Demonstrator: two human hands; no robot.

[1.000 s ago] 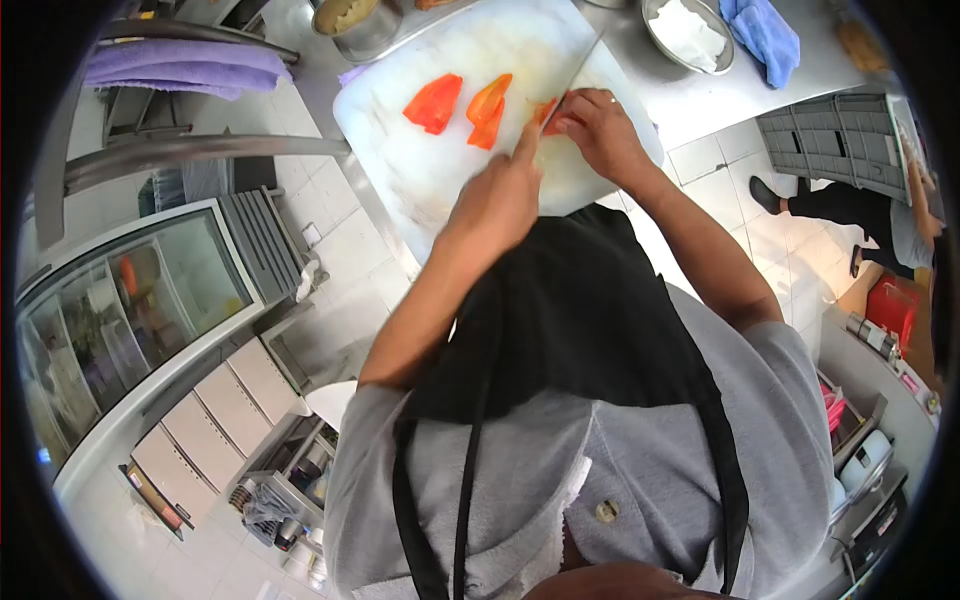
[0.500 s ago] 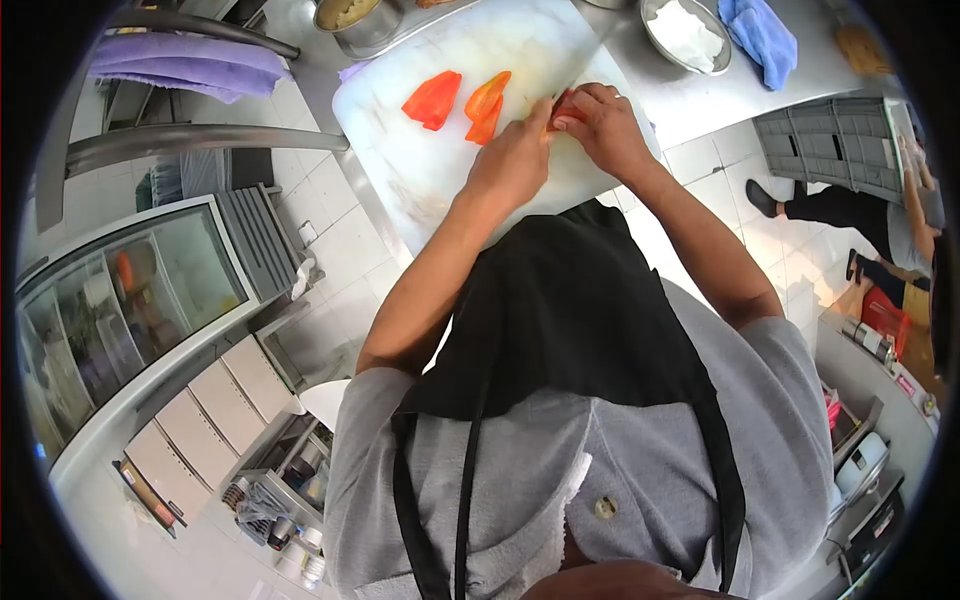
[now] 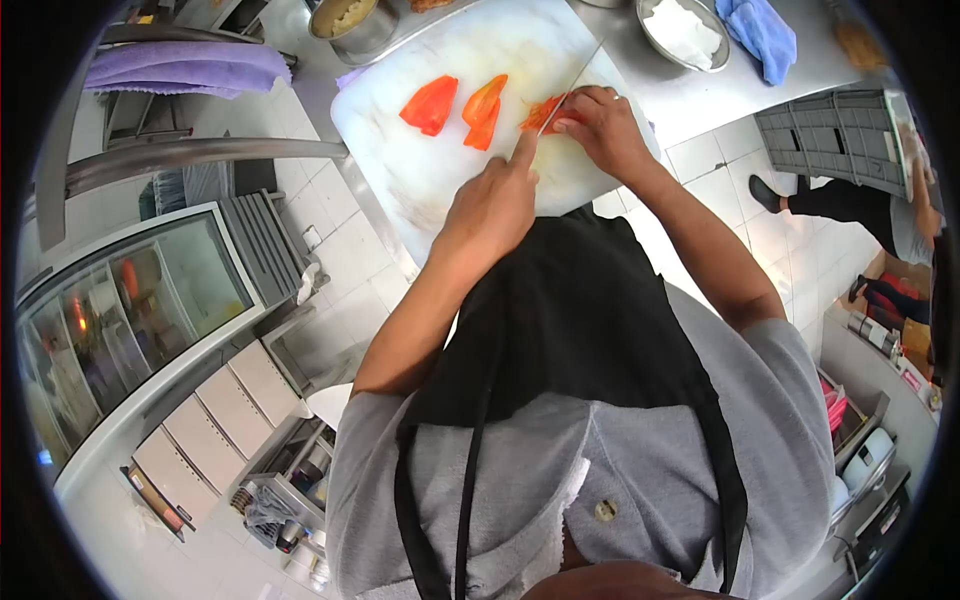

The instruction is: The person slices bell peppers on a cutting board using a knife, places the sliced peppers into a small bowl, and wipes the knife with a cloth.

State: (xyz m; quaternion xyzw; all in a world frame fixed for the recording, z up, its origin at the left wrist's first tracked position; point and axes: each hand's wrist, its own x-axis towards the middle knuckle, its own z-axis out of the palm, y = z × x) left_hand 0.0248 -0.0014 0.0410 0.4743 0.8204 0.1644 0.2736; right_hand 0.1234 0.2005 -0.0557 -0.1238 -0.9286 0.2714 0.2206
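Observation:
My left hand (image 3: pixel 493 200) is closed around the handle of a knife (image 3: pixel 578 80), index finger stretched along it. The thin blade points up and to the right, beside my right fingertips. My right hand (image 3: pixel 606 130) is closed on a red pepper piece (image 3: pixel 566 116), pressing it on the white cutting board (image 3: pixel 395 170). Thin orange-red strips (image 3: pixel 538 112) lie just left of the blade. Farther left on the board are a flat red pepper piece (image 3: pixel 430 105) and an orange-red pepper piece (image 3: pixel 484 112). My fingers partly hide the held piece.
Behind the board stands a metal pot (image 3: pixel 352 22) with pale food. At the back right are a metal bowl (image 3: pixel 684 35) with white contents and a blue cloth (image 3: pixel 762 40). A metal rail (image 3: pixel 210 150) runs at left. Another person's legs (image 3: pixel 840 207) show at far right.
My left hand moved toward my right hand, then back down and left with the knife. More thin strips show beside the blade. My right hand has hardly moved.

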